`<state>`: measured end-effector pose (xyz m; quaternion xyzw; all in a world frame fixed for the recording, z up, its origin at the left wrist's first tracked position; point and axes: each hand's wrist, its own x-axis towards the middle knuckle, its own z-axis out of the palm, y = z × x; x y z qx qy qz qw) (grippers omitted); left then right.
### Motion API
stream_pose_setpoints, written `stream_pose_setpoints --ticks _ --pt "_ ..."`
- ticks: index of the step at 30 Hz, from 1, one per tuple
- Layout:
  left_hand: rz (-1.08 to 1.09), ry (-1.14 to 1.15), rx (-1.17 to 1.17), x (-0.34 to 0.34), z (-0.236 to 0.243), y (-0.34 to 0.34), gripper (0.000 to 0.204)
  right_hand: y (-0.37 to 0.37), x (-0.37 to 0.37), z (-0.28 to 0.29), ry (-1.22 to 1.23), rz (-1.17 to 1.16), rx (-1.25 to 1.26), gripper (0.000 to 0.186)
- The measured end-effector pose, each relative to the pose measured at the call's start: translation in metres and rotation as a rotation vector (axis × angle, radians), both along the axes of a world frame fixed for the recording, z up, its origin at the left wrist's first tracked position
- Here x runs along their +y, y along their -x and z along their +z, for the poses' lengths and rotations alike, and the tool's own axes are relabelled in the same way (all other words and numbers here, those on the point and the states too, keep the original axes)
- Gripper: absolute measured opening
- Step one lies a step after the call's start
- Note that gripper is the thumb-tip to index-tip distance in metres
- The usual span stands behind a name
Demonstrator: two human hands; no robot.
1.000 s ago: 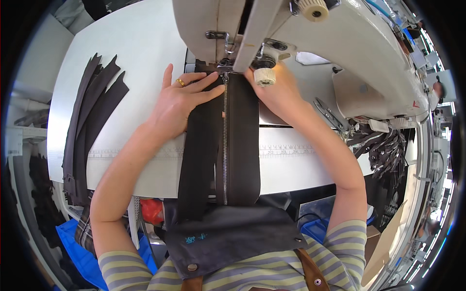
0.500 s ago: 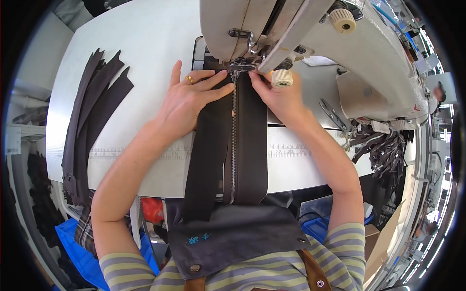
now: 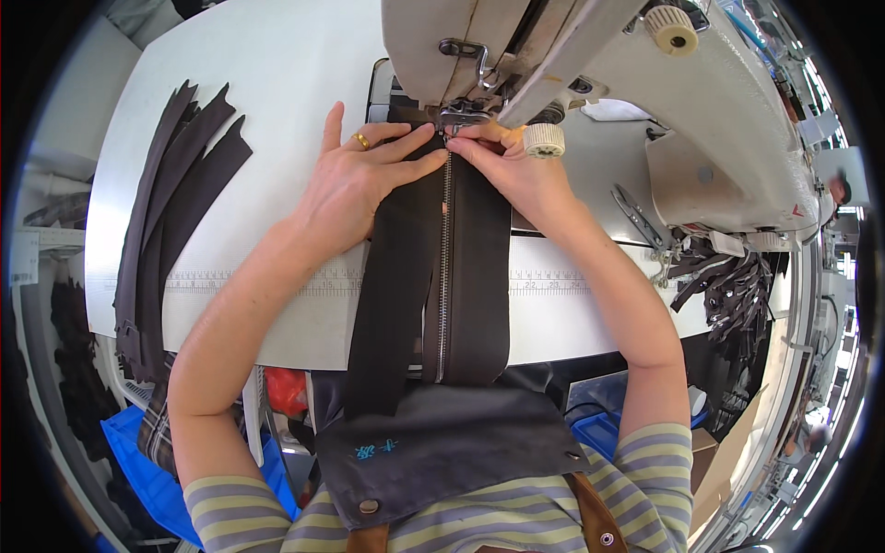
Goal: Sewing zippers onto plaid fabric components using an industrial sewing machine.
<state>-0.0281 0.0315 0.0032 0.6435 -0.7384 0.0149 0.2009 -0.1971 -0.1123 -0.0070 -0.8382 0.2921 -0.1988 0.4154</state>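
white tabletop (image 3: pixel 277 74), hands (image 3: pixel 346 189) (image 3: pixel 527 182) at zipper (image 3: pixel 443 304)

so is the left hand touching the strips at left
Apart: the head view shows white tabletop between the left hand and the strips.

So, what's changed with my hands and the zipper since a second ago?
Your right hand has moved left, from the dark fabric right of the zipper to the zipper's upper end, close to your left fingertips. Whether it grips anything there is too small to tell. Your left hand stays on the fabric left of the zipper; the dark strips lie as before.
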Motion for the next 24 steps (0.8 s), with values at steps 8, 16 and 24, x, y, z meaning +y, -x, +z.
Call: stream_pose_setpoints --ticks 8,16,24 --pt "-0.006 0.0 -0.061 0.0064 0.0023 0.0042 0.078 0.0006 -0.0059 -0.004 0.438 0.066 -0.204 0.015" --pt "-0.032 -0.001 -0.066 0.0076 0.0058 0.0033 0.07 0.003 -0.0014 -0.0009 0.535 0.042 -0.102 0.015" --pt "-0.018 -0.04 -0.003 0.0046 0.0046 0.0025 0.081 0.0016 -0.0047 -0.0019 0.517 0.023 -0.047 0.018"
